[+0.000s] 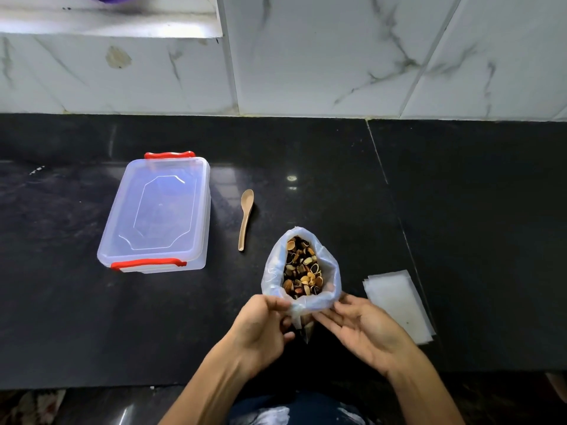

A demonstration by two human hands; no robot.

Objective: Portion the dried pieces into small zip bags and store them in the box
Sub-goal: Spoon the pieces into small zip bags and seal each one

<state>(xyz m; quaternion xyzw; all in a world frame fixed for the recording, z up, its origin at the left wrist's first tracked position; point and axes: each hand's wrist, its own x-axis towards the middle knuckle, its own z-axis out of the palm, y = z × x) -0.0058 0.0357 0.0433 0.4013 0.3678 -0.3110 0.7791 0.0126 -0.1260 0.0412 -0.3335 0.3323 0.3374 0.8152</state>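
A clear plastic bag (273, 271) stands open on the black counter, its mouth rolled down, with brown dried pieces (303, 268) showing inside. My left hand (260, 329) pinches the near rim of the bag on its left side. My right hand (365, 329) touches the near right side of the bag with its fingers spread and fairly straight. A stack of small clear zip bags (399, 305) lies flat just right of my right hand. The clear box (159, 216) with red clips lies to the left with its lid on. A wooden spoon (246, 219) lies between the box and the bag.
The black stone counter (460, 210) runs across the view, backed by a white marble-tiled wall (337, 56). A white ledge (107, 23) juts out at the top left. The counter's front edge is just under my forearms.
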